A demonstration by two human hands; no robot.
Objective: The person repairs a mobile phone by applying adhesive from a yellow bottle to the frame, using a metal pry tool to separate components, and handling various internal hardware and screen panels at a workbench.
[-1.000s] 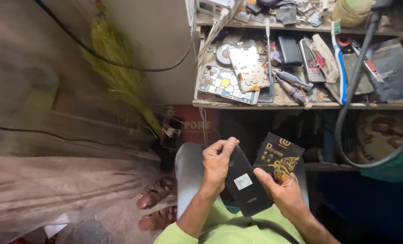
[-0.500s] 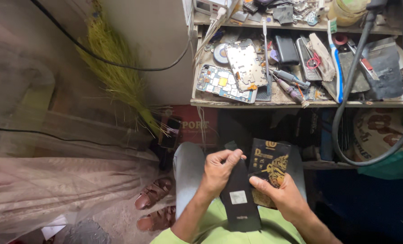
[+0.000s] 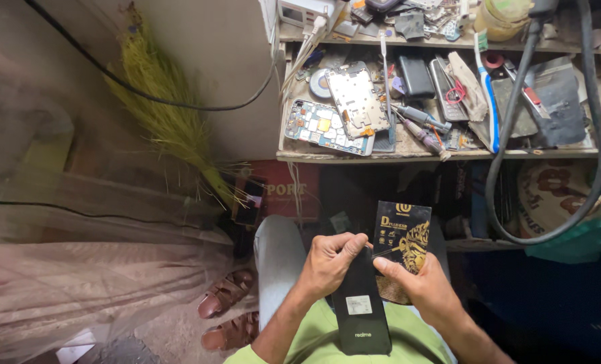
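Observation:
Over my lap, my left hand pinches the top end of a long black flat sleeve with a small white label, its length hanging toward me. My right hand holds a black packet with a gold lion print, upright and just right of the sleeve. My right thumb and forefinger meet the left fingers at the sleeve's top edge. The packet's lower part is hidden behind my right hand.
A cluttered workbench shelf ahead carries opened phone boards, screwdrivers, a toothbrush and black phones. A thick grey hose loops at right. A green broom leans at left, sandals lie on the floor.
Both hands have dropped slightly toward my lap. The black sleeve has swung from tilted to nearly vertical, and more of its length shows below my left hand.

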